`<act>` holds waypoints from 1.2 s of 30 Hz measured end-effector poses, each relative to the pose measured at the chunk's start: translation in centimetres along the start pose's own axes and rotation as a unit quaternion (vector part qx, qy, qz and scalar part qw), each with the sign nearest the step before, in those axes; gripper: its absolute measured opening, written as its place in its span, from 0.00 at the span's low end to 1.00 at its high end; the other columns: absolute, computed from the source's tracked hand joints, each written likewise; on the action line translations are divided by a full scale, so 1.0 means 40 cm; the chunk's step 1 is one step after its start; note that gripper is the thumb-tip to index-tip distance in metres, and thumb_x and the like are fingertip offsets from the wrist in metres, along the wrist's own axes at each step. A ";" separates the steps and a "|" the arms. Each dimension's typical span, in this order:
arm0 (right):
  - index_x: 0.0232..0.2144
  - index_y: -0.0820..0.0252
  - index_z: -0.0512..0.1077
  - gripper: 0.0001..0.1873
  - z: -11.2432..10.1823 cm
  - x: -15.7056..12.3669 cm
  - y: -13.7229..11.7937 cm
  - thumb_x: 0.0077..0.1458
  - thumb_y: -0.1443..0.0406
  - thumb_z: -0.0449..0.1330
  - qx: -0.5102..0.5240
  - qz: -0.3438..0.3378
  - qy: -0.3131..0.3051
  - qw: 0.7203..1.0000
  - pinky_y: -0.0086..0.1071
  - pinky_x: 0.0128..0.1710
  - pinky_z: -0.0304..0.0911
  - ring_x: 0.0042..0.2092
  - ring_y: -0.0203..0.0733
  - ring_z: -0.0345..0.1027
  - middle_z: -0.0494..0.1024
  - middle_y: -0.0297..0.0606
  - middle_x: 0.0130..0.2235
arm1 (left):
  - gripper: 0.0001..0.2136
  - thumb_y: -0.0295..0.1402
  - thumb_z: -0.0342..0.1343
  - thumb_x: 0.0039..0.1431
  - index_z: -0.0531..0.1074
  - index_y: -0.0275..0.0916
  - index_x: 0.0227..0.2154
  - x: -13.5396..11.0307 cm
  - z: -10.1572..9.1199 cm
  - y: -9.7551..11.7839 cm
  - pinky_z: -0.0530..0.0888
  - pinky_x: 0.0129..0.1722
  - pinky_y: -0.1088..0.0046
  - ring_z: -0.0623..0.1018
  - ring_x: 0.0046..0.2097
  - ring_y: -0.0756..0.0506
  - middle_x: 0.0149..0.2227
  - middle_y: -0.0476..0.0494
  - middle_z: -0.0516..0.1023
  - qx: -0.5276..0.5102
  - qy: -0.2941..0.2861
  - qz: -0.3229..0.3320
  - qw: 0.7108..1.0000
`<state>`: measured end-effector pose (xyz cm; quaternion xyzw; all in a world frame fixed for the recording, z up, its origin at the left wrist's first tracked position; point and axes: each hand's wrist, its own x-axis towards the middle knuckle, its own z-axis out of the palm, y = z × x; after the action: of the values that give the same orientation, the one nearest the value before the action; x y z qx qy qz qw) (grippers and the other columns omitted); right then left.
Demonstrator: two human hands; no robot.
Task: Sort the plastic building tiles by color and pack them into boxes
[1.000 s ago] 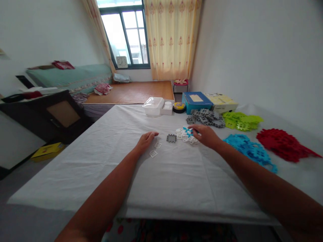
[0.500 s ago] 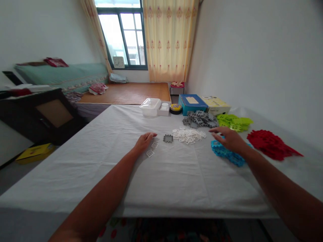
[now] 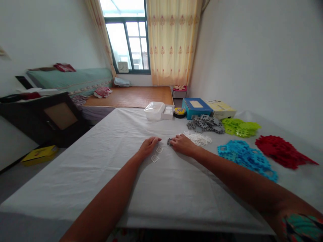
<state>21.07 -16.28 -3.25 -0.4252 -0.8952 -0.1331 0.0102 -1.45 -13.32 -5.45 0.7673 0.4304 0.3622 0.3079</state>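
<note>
My right hand (image 3: 182, 144) is closed over a grey toothed square building piece (image 3: 169, 142), its fingers hiding most of it. Just left of it my left hand (image 3: 149, 147) rests on the cloth, fingers curled together; whatever they may hold is too small to make out. Two white square window pieces, one upper (image 3: 159, 150) and one lower (image 3: 154, 158), lie beside the left hand. Behind the right hand spreads a pile of white pieces (image 3: 202, 139), partly covered by that hand.
Further right lie piles of grey (image 3: 205, 124), lime green (image 3: 241, 128), blue (image 3: 246, 158) and red pieces (image 3: 284, 151). Along the back stand a clear plastic tub (image 3: 154, 111), a round yellow-and-black tin (image 3: 179, 112), a blue box (image 3: 196, 108) and a yellow box (image 3: 220, 109).
My right hand has swung left from above the blue pile and closed on the grey square piece. My left hand has hardly moved. The view has shifted slightly.
</note>
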 end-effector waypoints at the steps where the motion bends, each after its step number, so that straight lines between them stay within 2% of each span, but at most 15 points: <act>1: 0.41 0.62 0.74 0.10 -0.004 0.004 0.005 0.61 0.68 0.53 -0.004 -0.001 0.004 1.000 0.36 0.44 0.58 0.42 0.44 0.70 0.80 0.46 0.39 | 0.21 0.46 0.44 0.61 0.79 0.39 0.38 0.001 0.000 -0.002 0.72 0.51 0.64 0.78 0.45 0.42 0.41 0.42 0.81 0.003 -0.003 0.004 1.000; 3: 0.41 0.62 0.74 0.11 -0.014 0.007 0.034 0.61 0.69 0.52 0.000 0.024 0.031 0.999 0.35 0.43 0.58 0.41 0.42 0.71 0.80 0.46 0.37 | 0.21 0.46 0.44 0.61 0.79 0.39 0.39 0.003 0.001 -0.005 0.71 0.50 0.65 0.78 0.45 0.42 0.41 0.43 0.81 0.006 -0.007 0.006 1.000; 5: 0.41 0.61 0.74 0.12 -0.028 0.006 0.092 0.62 0.67 0.51 0.019 0.102 0.082 0.991 0.34 0.43 0.59 0.41 0.42 0.71 0.80 0.44 0.38 | 0.21 0.46 0.44 0.61 0.79 0.39 0.39 0.003 0.002 -0.008 0.72 0.50 0.65 0.78 0.45 0.42 0.41 0.43 0.81 0.009 -0.011 0.003 1.000; 8: 0.44 0.61 0.74 0.15 -0.050 -0.008 0.220 0.63 0.62 0.51 0.083 0.270 0.159 0.946 0.33 0.41 0.63 0.39 0.40 0.71 0.79 0.43 0.40 | 0.21 0.46 0.44 0.62 0.78 0.40 0.40 0.003 0.003 -0.011 0.72 0.50 0.66 0.78 0.45 0.43 0.40 0.43 0.81 0.012 -0.014 -0.004 1.000; 10: 0.47 0.62 0.72 0.16 -0.065 -0.027 0.305 0.63 0.60 0.53 0.117 0.335 0.191 0.915 0.35 0.43 0.66 0.41 0.41 0.71 0.77 0.42 0.44 | 0.21 0.46 0.43 0.62 0.79 0.40 0.39 0.004 0.004 -0.011 0.72 0.50 0.66 0.78 0.45 0.43 0.40 0.43 0.81 0.015 -0.013 -0.005 1.000; 13: 0.51 0.61 0.68 0.19 -0.081 -0.061 0.397 0.61 0.59 0.57 0.127 0.359 0.211 0.900 0.43 0.46 0.68 0.47 0.44 0.69 0.71 0.43 0.51 | 0.21 0.46 0.43 0.62 0.79 0.40 0.38 0.007 0.003 -0.010 0.72 0.49 0.66 0.78 0.44 0.43 0.40 0.43 0.81 0.017 -0.009 -0.003 1.000; 17: 0.51 0.62 0.68 0.18 -0.082 -0.084 0.439 0.62 0.60 0.56 0.122 0.370 0.224 0.893 0.44 0.47 0.67 0.49 0.45 0.68 0.71 0.45 0.52 | 0.21 0.46 0.44 0.62 0.79 0.40 0.38 0.013 0.001 -0.014 0.72 0.49 0.64 0.78 0.45 0.42 0.40 0.43 0.81 0.012 0.005 -0.002 1.000; 19: 0.49 0.64 0.70 0.15 -0.073 -0.077 0.417 0.62 0.63 0.54 0.122 0.369 0.225 0.893 0.43 0.49 0.65 0.49 0.47 0.68 0.73 0.49 0.50 | 0.21 0.46 0.45 0.61 0.79 0.40 0.38 0.016 0.001 -0.018 0.72 0.51 0.63 0.78 0.45 0.42 0.41 0.43 0.81 -0.001 0.006 -0.009 1.000; 21: 0.46 0.65 0.72 0.14 -0.059 -0.057 0.353 0.60 0.66 0.53 0.157 0.321 0.193 0.914 0.39 0.48 0.64 0.45 0.46 0.70 0.76 0.49 0.46 | 0.21 0.47 0.45 0.61 0.79 0.40 0.39 0.017 0.002 -0.022 0.72 0.50 0.62 0.78 0.46 0.41 0.42 0.42 0.81 -0.026 0.006 -0.023 0.999; 22: 0.45 0.64 0.73 0.14 -0.051 -0.044 0.304 0.60 0.67 0.54 0.187 0.272 0.167 0.929 0.37 0.47 0.65 0.43 0.44 0.71 0.78 0.47 0.45 | 0.21 0.47 0.45 0.60 0.79 0.39 0.39 0.018 0.002 -0.023 0.73 0.50 0.62 0.78 0.46 0.41 0.43 0.41 0.81 -0.041 0.008 -0.031 0.999; 24: 0.46 0.62 0.73 0.13 -0.034 -0.019 0.186 0.60 0.66 0.54 0.254 0.128 0.113 0.952 0.34 0.45 0.65 0.40 0.40 0.72 0.79 0.42 0.44 | 0.22 0.48 0.46 0.60 0.78 0.38 0.40 0.017 0.004 -0.024 0.74 0.49 0.62 0.78 0.47 0.41 0.44 0.40 0.80 -0.072 0.015 -0.046 0.996; 26: 0.47 0.59 0.72 0.14 -0.019 0.001 0.066 0.59 0.66 0.56 0.258 -0.017 0.094 0.961 0.35 0.50 0.63 0.46 0.41 0.69 0.78 0.41 0.47 | 0.22 0.48 0.46 0.60 0.78 0.37 0.41 0.014 0.005 -0.022 0.74 0.48 0.63 0.78 0.47 0.41 0.46 0.39 0.80 -0.094 0.023 -0.056 0.994; 28: 0.50 0.57 0.71 0.16 -0.006 0.016 -0.026 0.59 0.66 0.58 0.224 -0.093 0.082 0.967 0.38 0.52 0.62 0.51 0.44 0.65 0.74 0.42 0.52 | 0.23 0.48 0.46 0.60 0.77 0.36 0.42 0.010 0.004 -0.020 0.74 0.49 0.63 0.78 0.47 0.41 0.46 0.38 0.80 -0.102 0.030 -0.063 0.992; 31: 0.50 0.56 0.71 0.15 0.012 0.027 -0.085 0.60 0.64 0.57 0.176 -0.096 0.075 0.977 0.40 0.49 0.63 0.52 0.46 0.63 0.73 0.43 0.52 | 0.23 0.48 0.46 0.60 0.77 0.35 0.41 0.006 0.003 -0.019 0.74 0.49 0.64 0.78 0.47 0.41 0.45 0.38 0.80 -0.101 0.037 -0.066 0.992; 36: 0.42 0.62 0.72 0.08 0.020 0.018 -0.079 0.62 0.69 0.54 0.112 -0.103 0.066 0.986 0.36 0.45 0.64 0.44 0.43 0.64 0.76 0.44 0.42 | 0.22 0.47 0.46 0.60 0.77 0.36 0.41 0.006 0.002 -0.011 0.74 0.48 0.64 0.78 0.45 0.42 0.45 0.39 0.80 -0.087 0.035 -0.072 0.993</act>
<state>18.27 -17.42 -4.65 -0.3169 -0.9409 -0.0600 0.1030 -1.49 -12.95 -5.76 0.6911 0.4619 0.4020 0.3838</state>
